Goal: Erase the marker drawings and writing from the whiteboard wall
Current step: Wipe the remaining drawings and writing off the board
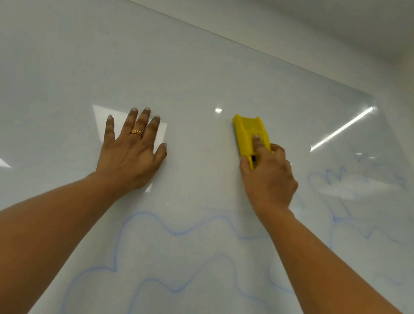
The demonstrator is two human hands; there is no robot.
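Yellow eraser sits pressed to the whiteboard wall, gripped by my right hand; my left hand lies spread flat beside it. I'd sweep down with firm, overlapping strokes over the blue marker lines below.

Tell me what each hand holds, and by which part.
The right hand grips the yellow eraser by its lower end, one finger along its back. The left hand holds nothing; it rests flat on the whiteboard wall.
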